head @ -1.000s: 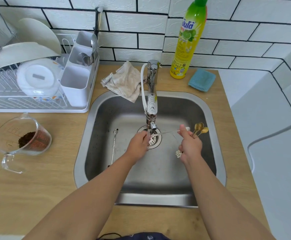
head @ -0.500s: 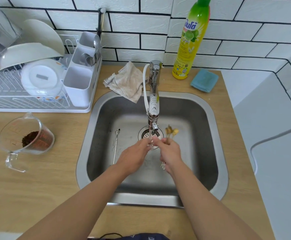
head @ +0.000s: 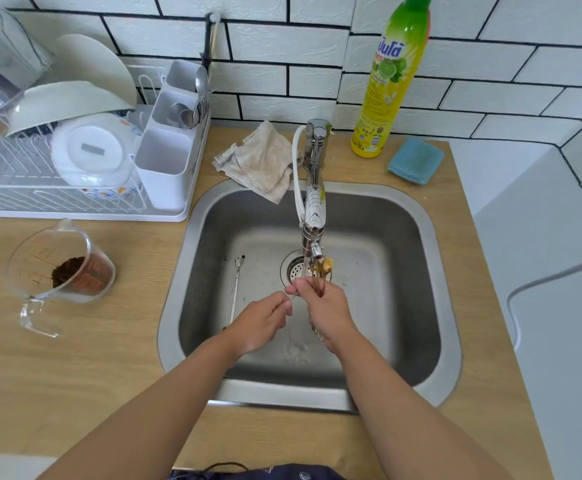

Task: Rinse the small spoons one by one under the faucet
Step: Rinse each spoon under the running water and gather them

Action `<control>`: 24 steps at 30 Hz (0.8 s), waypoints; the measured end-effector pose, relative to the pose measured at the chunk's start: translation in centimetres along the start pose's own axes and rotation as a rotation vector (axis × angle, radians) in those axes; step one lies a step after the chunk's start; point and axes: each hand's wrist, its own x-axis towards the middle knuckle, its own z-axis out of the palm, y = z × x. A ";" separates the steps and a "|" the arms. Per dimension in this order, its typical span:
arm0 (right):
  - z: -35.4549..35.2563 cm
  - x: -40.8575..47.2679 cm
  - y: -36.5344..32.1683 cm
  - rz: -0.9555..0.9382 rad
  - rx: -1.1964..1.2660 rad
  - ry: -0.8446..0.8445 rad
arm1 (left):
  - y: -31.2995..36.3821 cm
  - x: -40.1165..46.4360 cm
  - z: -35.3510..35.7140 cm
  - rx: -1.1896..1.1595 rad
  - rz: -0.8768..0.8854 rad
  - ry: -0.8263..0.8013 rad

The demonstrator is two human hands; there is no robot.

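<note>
Both hands meet over the steel sink [head: 431, 237], just below the faucet [head: 313, 216]. My right hand [head: 326, 308] grips a bunch of small gold spoons [head: 324, 268], bowls pointing up beside the spout and handle ends poking out below the palm. My left hand [head: 265, 318] pinches the end of one thin silver spoon [head: 293, 295] that crosses to the right thumb. A thin stream of water falls from the spout onto the fingers. Another silver spoon [head: 235, 289] lies on the sink floor, left of the drain [head: 294, 270].
A white dish rack [head: 74, 188] with bowls and a cutlery holder [head: 168, 168] stands at the left. A measuring cup [head: 57, 268] with brown grounds sits on the wooden counter. Behind the sink are a crumpled cloth [head: 261, 161], a dish soap bottle [head: 391, 81] and a blue sponge [head: 416, 161].
My right hand has brought the gold spoons left, from the sink's right side to under the spout. Both hands now sit close together in the water.
</note>
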 end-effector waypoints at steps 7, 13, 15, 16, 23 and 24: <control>-0.3 0.0 0.2 -0.037 0.090 0.001 | 1.2 -0.1 0.2 -0.500 -0.183 -0.166; -0.2 0.4 0.0 0.032 0.073 -0.019 | 0.9 0.3 0.0 -0.458 -0.193 -0.147; -0.7 0.4 -0.1 0.065 0.167 -0.121 | 0.6 0.5 -0.3 -0.448 -0.195 -0.125; -0.9 0.4 -0.2 0.075 0.197 -0.158 | 0.5 0.6 -0.5 -0.460 -0.198 -0.114; -0.9 0.3 -0.4 0.132 0.185 -0.139 | 0.4 0.9 -0.6 -0.531 -0.280 -0.126; -0.8 0.3 -0.3 0.144 0.201 -0.129 | 0.3 0.9 -0.6 -0.538 -0.271 -0.112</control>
